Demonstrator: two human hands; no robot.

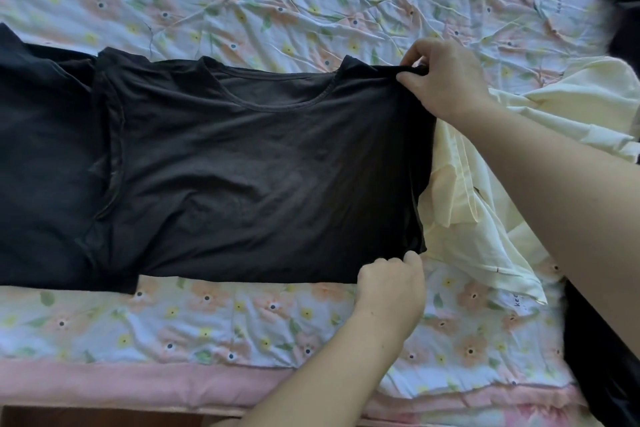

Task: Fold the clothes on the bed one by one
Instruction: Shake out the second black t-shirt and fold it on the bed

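Black T-shirt (263,163) spread flat on bed (242,319), both hands pinching its edge

A bed (277,333) with a floral sheet bears a black T-shirt (263,166) laid flat; a cream garment (485,191) beside it; dark clothing (602,357) at the right

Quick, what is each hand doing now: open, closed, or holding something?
Left hand: closed, pinching the black T-shirt at its lower right corner.
Right hand: closed, gripping its right shoulder.

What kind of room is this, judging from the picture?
Probably a bedroom. A floral bedsheet with a pink border covers a bed, and clothes lie on it: a black T-shirt held by both hands and a cream garment.
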